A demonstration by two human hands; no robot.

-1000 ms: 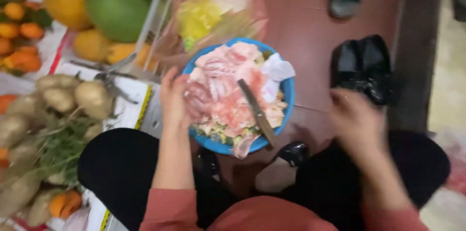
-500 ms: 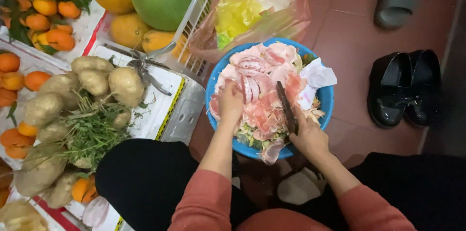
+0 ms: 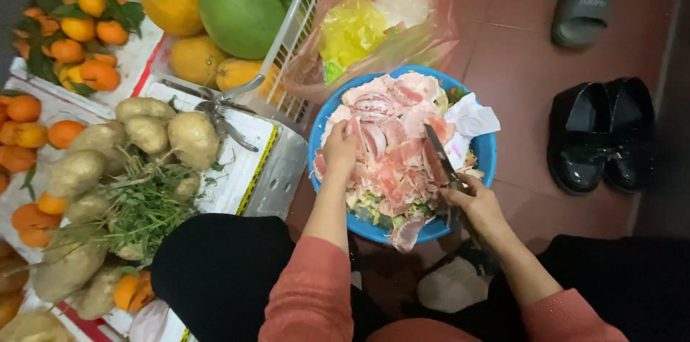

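Pressing pink peels [image 3: 392,158] (ragged, fleshy), hands [image 3: 340,149] grip a knife [image 3: 440,155].

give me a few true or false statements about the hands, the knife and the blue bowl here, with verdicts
1. The right hand holds a knife over the blue bowl. True.
2. The left hand rests on the pink peels in the bowl. True.
3. The bowl is empty. False: it is heaped with pink and white peels and a white tissue.
4. The scissors are in the left hand. False: they lie on the white box beside the potatoes.
5. A pair of black shoes stands on the floor to the right of the bowl. True.
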